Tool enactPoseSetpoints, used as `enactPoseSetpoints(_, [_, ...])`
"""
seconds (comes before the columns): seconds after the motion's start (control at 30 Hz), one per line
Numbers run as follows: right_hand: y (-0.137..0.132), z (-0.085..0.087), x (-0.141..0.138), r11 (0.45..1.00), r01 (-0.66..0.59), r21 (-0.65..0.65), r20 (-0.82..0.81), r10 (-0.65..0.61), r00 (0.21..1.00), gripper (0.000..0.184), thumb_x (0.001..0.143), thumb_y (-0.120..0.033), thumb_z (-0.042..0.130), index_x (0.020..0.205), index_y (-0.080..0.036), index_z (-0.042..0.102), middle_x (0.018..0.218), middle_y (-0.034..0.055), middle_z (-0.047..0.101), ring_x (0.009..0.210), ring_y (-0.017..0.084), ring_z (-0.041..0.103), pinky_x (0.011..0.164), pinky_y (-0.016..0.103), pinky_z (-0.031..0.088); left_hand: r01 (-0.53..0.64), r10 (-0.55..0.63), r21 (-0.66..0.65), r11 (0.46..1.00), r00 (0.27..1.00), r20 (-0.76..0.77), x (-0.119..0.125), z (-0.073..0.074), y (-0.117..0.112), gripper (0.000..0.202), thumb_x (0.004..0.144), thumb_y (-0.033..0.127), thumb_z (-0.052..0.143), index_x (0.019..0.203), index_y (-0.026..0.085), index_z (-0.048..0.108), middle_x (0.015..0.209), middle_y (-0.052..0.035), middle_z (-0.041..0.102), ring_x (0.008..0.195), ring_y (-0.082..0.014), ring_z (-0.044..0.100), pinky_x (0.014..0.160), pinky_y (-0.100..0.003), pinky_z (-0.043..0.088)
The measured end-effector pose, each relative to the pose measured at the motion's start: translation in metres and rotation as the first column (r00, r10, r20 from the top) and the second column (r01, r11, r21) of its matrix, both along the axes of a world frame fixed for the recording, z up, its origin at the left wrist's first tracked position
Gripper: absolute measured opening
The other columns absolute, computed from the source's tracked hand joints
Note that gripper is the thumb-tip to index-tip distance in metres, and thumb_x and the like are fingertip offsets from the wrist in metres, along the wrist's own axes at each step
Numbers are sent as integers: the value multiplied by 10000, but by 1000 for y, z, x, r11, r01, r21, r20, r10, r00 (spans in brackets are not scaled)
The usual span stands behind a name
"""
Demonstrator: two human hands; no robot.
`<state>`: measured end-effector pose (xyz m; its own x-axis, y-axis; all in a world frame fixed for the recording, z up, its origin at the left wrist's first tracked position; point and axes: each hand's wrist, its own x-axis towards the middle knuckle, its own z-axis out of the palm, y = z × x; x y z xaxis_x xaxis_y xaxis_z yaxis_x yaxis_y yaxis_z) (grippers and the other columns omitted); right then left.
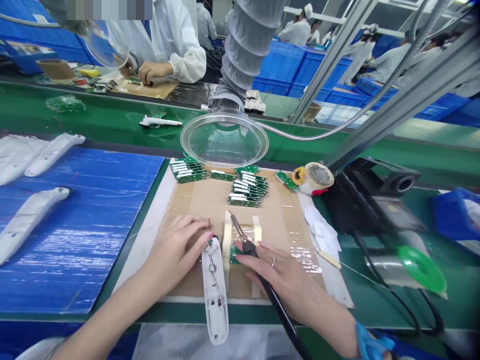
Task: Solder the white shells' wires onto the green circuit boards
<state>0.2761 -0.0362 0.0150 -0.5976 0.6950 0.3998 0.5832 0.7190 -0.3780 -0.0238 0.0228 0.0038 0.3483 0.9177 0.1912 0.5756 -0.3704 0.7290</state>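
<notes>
My left hand has its thumb and fingers closed at the top end of a long white plastic shell. Thin dark and red wires run inside the shell, and a short thin piece sticks up by my fingertips; I cannot tell whether it is a wire. In my right hand lies a soldering iron, its metal tip pointing up and away to the left. Under the right fingers, a green circuit board partly shows between two pale strips on the brown work mat.
Stacked green circuit boards lie at the mat's far side, below a clear fume hood. White shells rest on a blue sheet at left. A black iron stand and solder spool stand right. Across the bench a co-worker's hand works.
</notes>
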Motion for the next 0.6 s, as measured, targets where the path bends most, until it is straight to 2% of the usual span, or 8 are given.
enactPoseSetpoints(0.07, [-3, 3, 3, 996, 81, 21, -147, -77, 986, 399, 1074, -103, 621, 1445, -240, 679, 1286, 110, 848, 1177, 255, 843, 1058, 436, 721, 53, -46, -70, 996, 993, 107, 16, 0, 14, 262, 1096, 414, 616, 1054, 237, 805, 1105, -76, 803, 1065, -256, 762, 954, -418, 635])
enactPoseSetpoints(0.13, [-7, 4, 7, 974, 224, -21, -301, -220, 928, 390, 1073, -141, 652, 1435, -276, 705, 1156, 61, 872, 1012, 231, 867, 941, 378, 746, 113, -80, -145, 983, 973, 216, 27, 0, 18, 248, 1084, 393, 636, 984, 240, 802, 1056, -61, 820, 1001, -234, 775, 898, -378, 631])
enactPoseSetpoints(0.2, [-9, 0, 7, 902, 423, -81, -428, -415, 803, 366, 1074, -195, 676, 1422, -294, 730, 1079, 43, 867, 917, 220, 859, 852, 349, 741, 142, -78, -215, 966, 956, 283, 31, 0, 17, 232, 1069, 407, 669, 990, 258, 828, 1053, -43, 850, 981, -229, 794, 872, -360, 634])
enactPoseSetpoints(0.27, [-7, -6, 4, 783, 608, -130, -523, -575, 629, 301, 1059, -265, 728, 1356, -292, 770, 1137, 64, 855, 970, 234, 848, 828, 346, 726, 144, -49, -287, 947, 949, 313, 32, 0, 14, 198, 1036, 428, 723, 1020, 281, 853, 1063, -24, 871, 972, -228, 812, 864, -349, 645])
enactPoseSetpoints(0.33, [-4, -15, -1, 708, 679, -197, -607, -631, 482, 190, 1059, -323, 742, 1233, -288, 811, 1131, 70, 842, 919, 219, 823, 740, 318, 693, 156, -37, -339, 928, 942, 333, 30, 0, 13, 180, 1009, 442, 761, 1014, 294, 863, 1056, -11, 878, 954, -223, 820, 858, -337, 650])
enactPoseSetpoints(0.4, [-2, -23, -6, 746, 603, -284, -673, -603, 428, 162, 1100, -351, 677, 1136, -286, 821, 977, 40, 816, 680, 158, 721, 574, 271, 603, 194, -67, -355, 914, 938, 341, 29, 0, 13, 177, 1012, 444, 763, 992, 296, 859, 1041, -6, 871, 940, -210, 811, 849, -323, 637])
enactPoseSetpoints(0.47, [-2, -28, -9, 807, 493, -324, -708, -553, 439, 216, 1129, -341, 608, 1085, -284, 812, 878, 15, 778, 553, 124, 596, 468, 246, 489, 243, -137, -348, 905, 943, 303, 28, 2, 12, 208, 1045, 425, 716, 951, 290, 843, 984, -1, 837, 895, -187, 779, 799, -302, 598])
enactPoseSetpoints(0.6, [-5, -29, -9, 886, 389, -251, -682, -447, 579, 195, 1098, -264, 606, 1008, -262, 778, 825, 27, 766, 644, 166, 654, 518, 277, 493, 283, -251, -329, 901, 958, 138, 29, 10, 11, 299, 1086, 377, 599, 872, 257, 770, 887, -2, 724, 799, -161, 685, 703, -289, 489])
